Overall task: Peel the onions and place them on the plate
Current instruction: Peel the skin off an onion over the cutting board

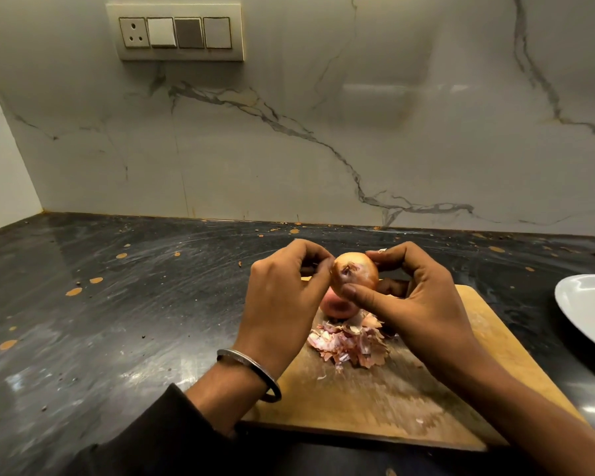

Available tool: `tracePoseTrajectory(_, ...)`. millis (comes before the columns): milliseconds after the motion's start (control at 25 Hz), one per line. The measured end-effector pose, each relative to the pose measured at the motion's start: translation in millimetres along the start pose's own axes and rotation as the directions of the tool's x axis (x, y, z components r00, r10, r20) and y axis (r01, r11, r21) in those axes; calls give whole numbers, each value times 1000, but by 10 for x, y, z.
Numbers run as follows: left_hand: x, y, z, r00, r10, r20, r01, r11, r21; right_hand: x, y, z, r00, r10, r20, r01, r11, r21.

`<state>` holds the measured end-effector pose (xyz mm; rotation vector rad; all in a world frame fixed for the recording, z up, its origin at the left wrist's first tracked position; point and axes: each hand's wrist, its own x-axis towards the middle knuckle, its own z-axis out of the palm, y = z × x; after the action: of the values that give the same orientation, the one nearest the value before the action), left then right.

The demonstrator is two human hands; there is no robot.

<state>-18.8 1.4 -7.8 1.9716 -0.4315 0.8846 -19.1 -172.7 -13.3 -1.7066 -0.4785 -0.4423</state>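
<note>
Both hands are raised above the wooden chopping board (409,389), curled round one onion (355,272) held between them. The right hand (416,304) grips it with the thumb pressed across its near side and the fingers arched over the top and far side. The left hand (282,297) has its fingertips bunched at the onion's left edge, pinching at the skin there. A metal bangle (251,372) sits on the left wrist above a dark sleeve (152,438).

The held onion is round, golden-brown and glossy, still in its dry papery skin, with the puckered tip facing the camera and a pinkish patch beside it.

Just below it, a second onion (337,307), pink-red and smooth, lies on the board, partly hidden by the hands. Near it sits a heap of pink and tan peelings (349,343). The board rests on a dark, speckled worktop (117,321). A white plate (588,310) is at the right edge, well apart from the board, with something small and brownish on it. A switch panel (175,32) hangs on the marble wall.
</note>
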Motion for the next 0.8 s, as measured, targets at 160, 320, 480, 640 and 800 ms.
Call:
tracePoseTrajectory(160, 19, -10, 24, 980, -176, 89, 188, 971, -148, 27, -13, -39, 996, 89, 26, -92, 984, 152)
tracePoseTrajectory(320, 5, -47, 40, 963, -221, 155, 224, 975, -4, 67, -5, -81, 991, 129, 24, -131, 965, 228)
tracePoseTrajectory(480, -21, -31, 42, 945, -216, 244, 203, 976, 75, 95, 7, -120, 986, 162, 26, -162, 936, 313)
tracePoseTrajectory(640, -29, -19, 34, 953, -151, 264, 124, 985, 116, 80, -1, -107, 987, 155, 45, -162, 951, 262)
tracePoseTrajectory(800, 22, -20, 12, 967, -177, 184, 194, 978, -80, 75, -19, -112, 988, 143, 54, -151, 968, 201)
